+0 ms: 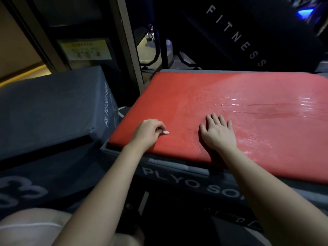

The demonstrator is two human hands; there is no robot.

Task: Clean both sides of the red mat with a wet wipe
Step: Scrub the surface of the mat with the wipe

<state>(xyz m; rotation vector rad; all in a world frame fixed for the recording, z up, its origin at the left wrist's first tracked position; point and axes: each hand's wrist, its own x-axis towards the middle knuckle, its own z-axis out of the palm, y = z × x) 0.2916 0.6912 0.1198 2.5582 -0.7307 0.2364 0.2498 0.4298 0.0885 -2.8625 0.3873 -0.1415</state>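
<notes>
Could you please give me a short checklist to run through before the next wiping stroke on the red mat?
1. Wipe in hand: the left hand pinches the wet wipe, bunched small. Ok.
2. Mat steadied: the right hand lies flat on the red mat. Ok.
3. Mat support: it lies flat on the grey box. Ok.
4. Top side covered: a wet sheen shows on the right part only, and the left part looks matte. Not ok.
5. Underside cleaned: it is hidden. Cannot tell.
6. Wipe moist enough: it is too small to judge. Cannot tell.
</notes>
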